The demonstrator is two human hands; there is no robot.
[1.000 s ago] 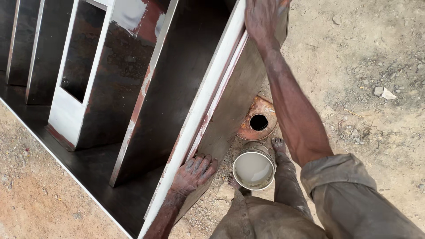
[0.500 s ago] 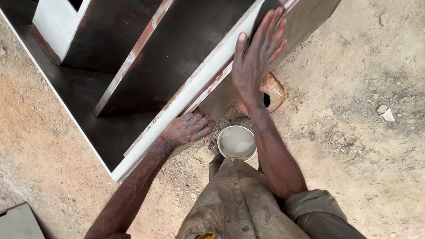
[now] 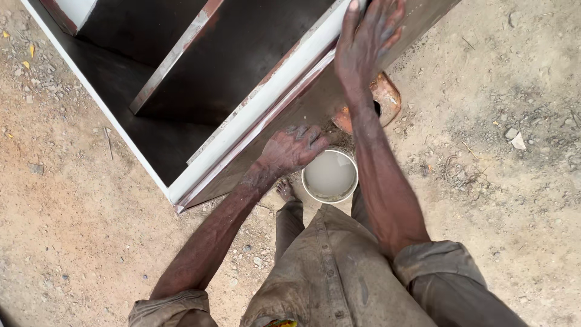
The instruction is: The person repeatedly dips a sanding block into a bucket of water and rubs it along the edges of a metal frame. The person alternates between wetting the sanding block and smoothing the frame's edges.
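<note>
At the bottom of the frame you see your dusty grey trousers [image 3: 339,272] and rolled shirt sleeves, with one bare foot [image 3: 284,191] showing on the sandy ground [image 3: 91,242] just left of centre. Just beyond your knees, near the middle of the frame, stands a small round white bucket [image 3: 330,175] holding pale, milky liquid. Your left hand [image 3: 293,148] lies flat, fingers spread and gripping nothing, on the brown outer face of a dark wooden shelf unit [image 3: 242,66], just beside the bucket's upper left rim. A white-painted edge strip [image 3: 266,97] runs diagonally from lower left to upper right along that panel. Further up, your right hand [image 3: 366,45] presses open-palmed, fingers extended together, over the strip near the top centre of the frame. Partly hidden behind your right forearm lies a rusty orange can [image 3: 387,97] on the ground. Scattered pebbles and a pale stone chip [image 3: 518,141] lie at the right.
</note>
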